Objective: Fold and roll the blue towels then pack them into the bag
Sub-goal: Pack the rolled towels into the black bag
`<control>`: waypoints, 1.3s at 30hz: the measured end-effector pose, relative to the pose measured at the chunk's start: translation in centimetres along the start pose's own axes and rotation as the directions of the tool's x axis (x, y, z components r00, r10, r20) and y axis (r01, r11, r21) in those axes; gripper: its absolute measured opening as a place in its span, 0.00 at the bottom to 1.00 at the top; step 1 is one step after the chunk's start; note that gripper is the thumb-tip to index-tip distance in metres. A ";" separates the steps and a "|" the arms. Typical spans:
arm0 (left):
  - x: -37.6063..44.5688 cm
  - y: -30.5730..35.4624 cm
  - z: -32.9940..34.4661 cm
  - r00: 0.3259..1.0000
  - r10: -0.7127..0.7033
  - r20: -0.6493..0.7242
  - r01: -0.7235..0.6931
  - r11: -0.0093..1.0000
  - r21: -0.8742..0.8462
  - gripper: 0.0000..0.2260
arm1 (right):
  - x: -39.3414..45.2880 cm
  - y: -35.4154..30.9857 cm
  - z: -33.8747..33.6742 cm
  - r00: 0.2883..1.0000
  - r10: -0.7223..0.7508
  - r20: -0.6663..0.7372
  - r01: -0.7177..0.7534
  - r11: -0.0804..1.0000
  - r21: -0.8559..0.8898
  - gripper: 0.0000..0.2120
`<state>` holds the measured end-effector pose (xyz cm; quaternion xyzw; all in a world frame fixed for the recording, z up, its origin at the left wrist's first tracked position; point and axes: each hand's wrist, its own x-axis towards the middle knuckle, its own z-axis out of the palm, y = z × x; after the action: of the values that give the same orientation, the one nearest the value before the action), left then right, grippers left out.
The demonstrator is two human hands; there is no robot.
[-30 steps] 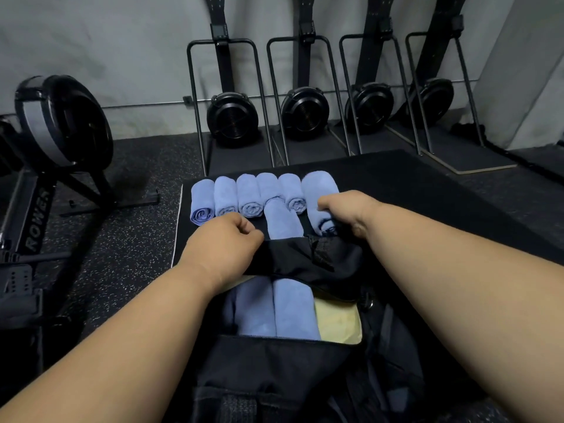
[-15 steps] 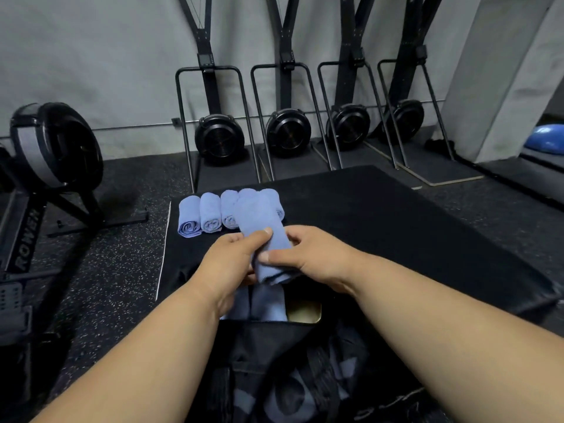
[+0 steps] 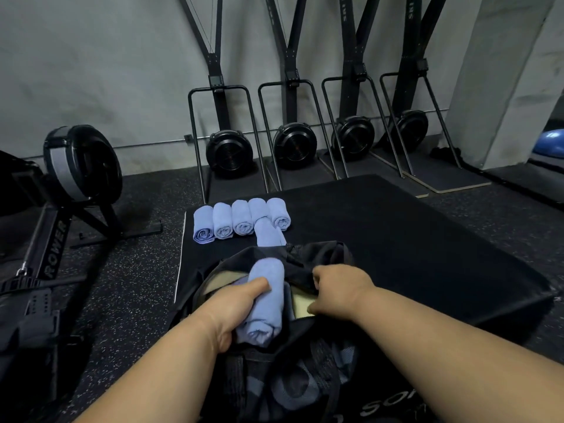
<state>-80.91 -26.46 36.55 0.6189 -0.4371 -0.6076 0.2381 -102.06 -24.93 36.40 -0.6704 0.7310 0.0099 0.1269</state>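
This is a gym. Four black ski-style pull machines with round fan housings [image 3: 293, 145] stand in a row against the grey concrete wall [image 3: 106, 65]. A black rowing machine marked "ROWER" [image 3: 55, 209] sits at left on speckled black rubber flooring [image 3: 134, 270], and a blue exercise ball [image 3: 549, 141] shows at far right.
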 end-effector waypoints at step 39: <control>5.1 2.9 7.5 1.000 0.003 0.023 -0.005 0.997 0.073 0.21 | -6.1 2.9 -1.1 0.925 0.247 -0.290 0.080 0.619 0.782 0.14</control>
<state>-89.45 -30.35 35.08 0.6194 -0.4630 -0.5978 0.2114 -104.72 -18.86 38.27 -0.5019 0.7030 -0.4286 0.2648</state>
